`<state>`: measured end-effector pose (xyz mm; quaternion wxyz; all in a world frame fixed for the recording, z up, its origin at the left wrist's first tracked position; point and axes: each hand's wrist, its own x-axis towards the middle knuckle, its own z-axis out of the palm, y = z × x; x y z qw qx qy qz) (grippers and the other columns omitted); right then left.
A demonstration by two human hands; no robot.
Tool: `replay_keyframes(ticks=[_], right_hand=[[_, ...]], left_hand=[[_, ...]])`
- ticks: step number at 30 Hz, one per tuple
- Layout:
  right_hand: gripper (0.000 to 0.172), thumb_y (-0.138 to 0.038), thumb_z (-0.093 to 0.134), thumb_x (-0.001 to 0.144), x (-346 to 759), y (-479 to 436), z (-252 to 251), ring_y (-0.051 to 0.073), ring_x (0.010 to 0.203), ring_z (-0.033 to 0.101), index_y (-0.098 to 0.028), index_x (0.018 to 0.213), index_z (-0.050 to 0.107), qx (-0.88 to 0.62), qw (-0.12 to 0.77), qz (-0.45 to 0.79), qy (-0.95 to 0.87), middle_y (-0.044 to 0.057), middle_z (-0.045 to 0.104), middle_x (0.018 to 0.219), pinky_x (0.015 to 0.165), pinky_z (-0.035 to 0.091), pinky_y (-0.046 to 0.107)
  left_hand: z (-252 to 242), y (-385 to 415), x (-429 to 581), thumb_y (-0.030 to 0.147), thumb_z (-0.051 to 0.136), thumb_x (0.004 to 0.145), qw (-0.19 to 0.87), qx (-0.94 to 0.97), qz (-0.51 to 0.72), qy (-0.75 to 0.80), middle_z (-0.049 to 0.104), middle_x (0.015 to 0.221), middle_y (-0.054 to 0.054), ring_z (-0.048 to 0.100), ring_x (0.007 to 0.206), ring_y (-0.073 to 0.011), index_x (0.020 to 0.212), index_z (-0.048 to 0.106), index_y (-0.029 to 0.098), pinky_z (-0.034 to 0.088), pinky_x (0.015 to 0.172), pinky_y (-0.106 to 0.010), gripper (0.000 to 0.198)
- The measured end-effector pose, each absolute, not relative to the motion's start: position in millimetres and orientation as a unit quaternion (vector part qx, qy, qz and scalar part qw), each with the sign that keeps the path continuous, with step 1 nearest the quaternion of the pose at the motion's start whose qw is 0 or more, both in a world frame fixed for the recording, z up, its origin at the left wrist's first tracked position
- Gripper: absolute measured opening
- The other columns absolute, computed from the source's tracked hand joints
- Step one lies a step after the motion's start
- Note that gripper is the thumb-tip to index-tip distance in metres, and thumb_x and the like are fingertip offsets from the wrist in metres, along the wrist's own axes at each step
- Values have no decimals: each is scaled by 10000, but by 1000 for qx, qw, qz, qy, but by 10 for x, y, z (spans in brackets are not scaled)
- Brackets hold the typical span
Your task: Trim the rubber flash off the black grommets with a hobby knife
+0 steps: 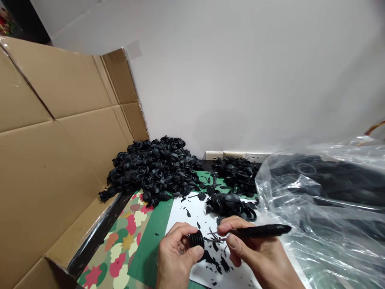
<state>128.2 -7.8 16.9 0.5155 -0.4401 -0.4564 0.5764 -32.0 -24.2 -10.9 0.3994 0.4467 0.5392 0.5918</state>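
Observation:
My left hand (177, 253) pinches a small black ribbed rubber bellows (197, 239) between thumb and fingers, its ribbed side turned to the right. In my right hand (249, 249) is a pair of black tweezers (264, 230), its thin metal tips pointing left at the bellows. The tips are slightly apart; whether they touch the rubber I cannot tell. Under both hands lies a white sheet (237, 277) strewn with black rubber scraps (213, 261). Just beyond my right hand sits a small heap of black rubber pieces (230, 206).
A large pile of black ribbed pieces (156, 168) rests against a cardboard wall (66, 152) at the left. Another heap (236, 172) lies by the power sockets (255, 157). A clear plastic bag (325, 216) with black parts fills the right side. Patterned paper (120, 249) covers the left.

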Motion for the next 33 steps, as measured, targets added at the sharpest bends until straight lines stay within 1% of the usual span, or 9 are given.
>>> replay_keyframes(ticks=[6,9,11,13,17,20,23,27,33], right_hand=[[367,-532,646,697,1228,-74,110,107,418,396,-178,626,577,-480,439,594,-474,-66,433,443,463,342,242],[313,-469,645,698,1154,-90,92,133,487,453,-165,631,613,-485,392,600,-501,-37,504,495,503,370,250],[272,-419,639,692,1107,-101,80,161,572,508,-152,640,637,-477,383,600,-516,-8,571,560,548,392,254],[234,-369,618,692,1078,-105,67,167,597,518,-148,617,628,-478,386,598,-514,-5,580,568,560,394,251],[226,-347,628,674,1081,-94,27,120,505,430,-156,560,589,-465,412,622,-476,-49,459,485,512,355,234],[245,-363,642,682,1093,-78,-13,83,420,323,-168,553,571,-452,414,651,-448,-84,364,424,471,312,224],[259,-388,661,680,1093,-65,-38,69,386,269,-170,570,575,-452,403,668,-434,-90,357,406,435,275,219],[249,-381,670,659,1088,-56,-26,83,404,320,-167,559,589,-462,403,659,-437,-80,359,405,438,298,220],[220,-335,637,635,1063,-60,32,106,472,409,-166,505,580,-461,423,641,-444,-56,428,449,498,361,225]], left_hand=[[-191,-255,-368,75,705,574,368,485,571,551,654,834,-52,563,660,-172,776,742,189,440,551,-229,236],[-160,-269,-349,90,714,597,349,508,558,555,657,840,-55,557,648,-168,781,737,190,426,535,-227,210],[-132,-275,-343,126,726,619,346,531,553,541,660,823,-55,560,648,-170,780,737,190,428,535,-227,173],[-114,-272,-348,143,735,622,358,544,550,523,670,828,-61,583,692,-188,790,744,192,451,571,-236,175],[-112,-247,-376,113,752,562,416,486,567,519,691,839,-62,609,698,-198,798,757,185,488,608,-254,247],[-116,-234,-371,117,764,537,454,426,574,532,682,703,-32,587,602,-162,771,751,173,475,543,-230,241],[-103,-233,-333,149,776,525,465,376,595,538,657,602,-12,550,535,-131,740,739,155,440,486,-203,218],[-82,-233,-294,182,797,499,461,353,616,532,651,585,-8,523,502,-108,690,723,143,414,463,-186,208],[-107,-213,-352,225,800,537,465,377,599,531,635,553,-4,522,477,-106,697,717,142,402,450,-185,199]])
